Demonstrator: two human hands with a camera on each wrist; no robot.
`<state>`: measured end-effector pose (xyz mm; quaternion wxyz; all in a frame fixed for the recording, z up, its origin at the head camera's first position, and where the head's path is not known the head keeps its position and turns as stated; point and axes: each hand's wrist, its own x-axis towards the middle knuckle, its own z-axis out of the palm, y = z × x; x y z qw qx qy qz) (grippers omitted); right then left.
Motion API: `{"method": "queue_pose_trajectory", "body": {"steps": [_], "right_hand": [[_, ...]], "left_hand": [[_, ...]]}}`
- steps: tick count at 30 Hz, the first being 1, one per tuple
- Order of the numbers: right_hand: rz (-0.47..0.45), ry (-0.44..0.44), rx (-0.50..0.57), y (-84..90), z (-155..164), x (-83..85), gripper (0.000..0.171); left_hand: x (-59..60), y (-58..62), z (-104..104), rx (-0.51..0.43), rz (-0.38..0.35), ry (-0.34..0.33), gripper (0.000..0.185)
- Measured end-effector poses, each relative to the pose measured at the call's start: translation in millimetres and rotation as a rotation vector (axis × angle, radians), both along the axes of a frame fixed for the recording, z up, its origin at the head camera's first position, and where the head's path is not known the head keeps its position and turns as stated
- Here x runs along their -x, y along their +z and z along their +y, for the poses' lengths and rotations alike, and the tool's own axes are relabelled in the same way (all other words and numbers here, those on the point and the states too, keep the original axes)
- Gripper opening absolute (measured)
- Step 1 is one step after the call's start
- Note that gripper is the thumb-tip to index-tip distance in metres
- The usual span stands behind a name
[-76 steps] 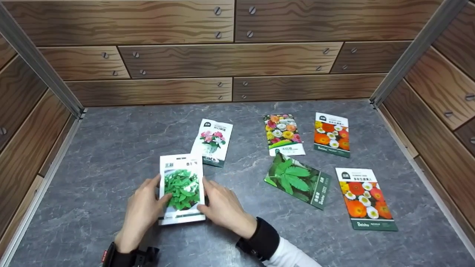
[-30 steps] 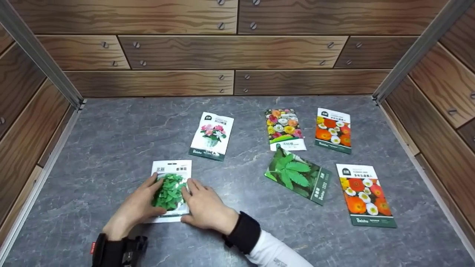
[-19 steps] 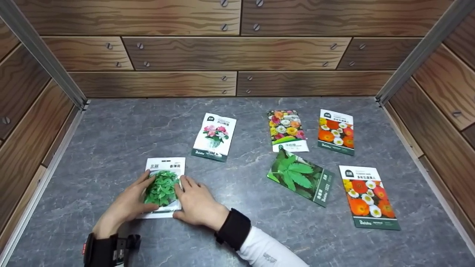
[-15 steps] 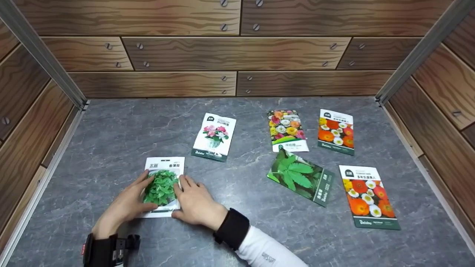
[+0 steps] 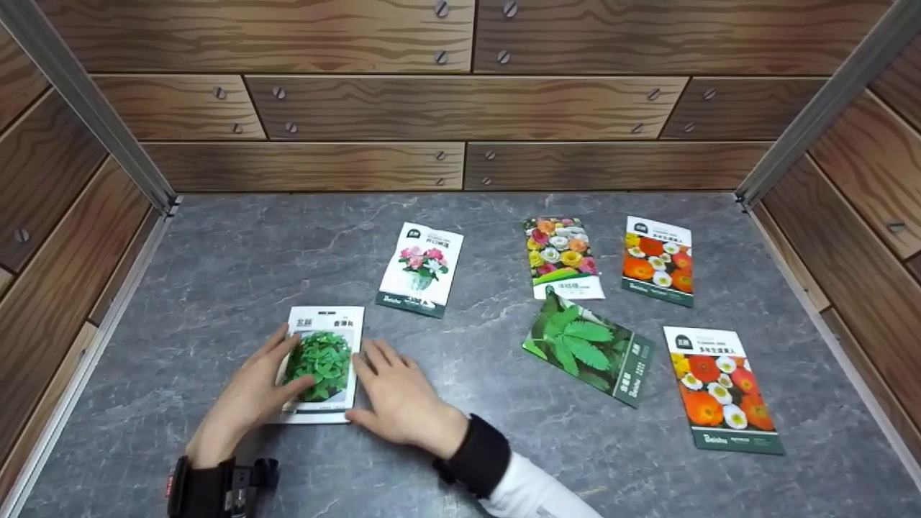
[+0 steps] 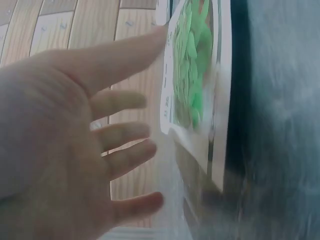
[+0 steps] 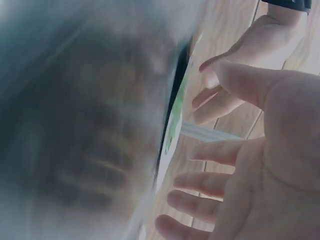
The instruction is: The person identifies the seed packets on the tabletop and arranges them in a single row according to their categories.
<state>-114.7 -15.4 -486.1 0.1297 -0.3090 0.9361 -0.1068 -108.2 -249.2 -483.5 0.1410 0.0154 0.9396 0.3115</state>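
A white seed packet with a green leafy plant picture [image 5: 320,363] lies at the front left of the grey table. On its left side is my left hand [image 5: 248,396], fingers spread and thumb reaching over the picture. My right hand [image 5: 403,399] lies along the packet's right edge, fingers extended, thumb near the lower right corner. Both wrist views show loose, spread fingers on the left hand [image 6: 65,125] and the right hand [image 7: 270,145]. Whether the fingertips touch the packet's edges is hard to tell. Behind it lies a white packet with pink flowers [image 5: 423,267].
To the right lie a mixed-flower packet [image 5: 560,252], a green-leaf packet [image 5: 575,345] touching its lower edge, and two orange-flower packets, one far [image 5: 657,262] and one near [image 5: 723,388]. Wood-patterned walls [image 5: 460,108] enclose the grey table [image 5: 237,252].
The leafy packet, earlier held between both hands over the pink-flower packet's corner, has come down and left onto the table. Just now my right hand has eased slightly rightward and its fingers have spread.
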Motion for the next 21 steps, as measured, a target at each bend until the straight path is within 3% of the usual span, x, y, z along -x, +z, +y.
{"method": "queue_pose_trajectory", "body": {"steps": [5, 9, 14, 21], "right_hand": [[-0.027, -0.028, 0.050, 9.1, 25.8, 3.8, 0.078], [-0.027, -0.073, 0.063, 12.0, 42.6, 11.0, 0.078], [-0.034, -0.115, 0.091, 10.3, 62.3, 19.3, 0.074], [-0.056, -0.173, 0.109, 7.1, 86.4, 30.4, 0.074]], "left_hand": [[-0.7, 1.5, 30.4, 0.048, 0.227, 0.048, 0.063], [-3.2, -3.4, 58.3, 0.039, 0.390, 0.037, 0.055], [-7.4, -9.0, 81.1, 0.047, 0.462, 0.033, 0.050], [-6.5, -12.9, 95.5, 0.048, 0.525, 0.048, 0.047]]}}
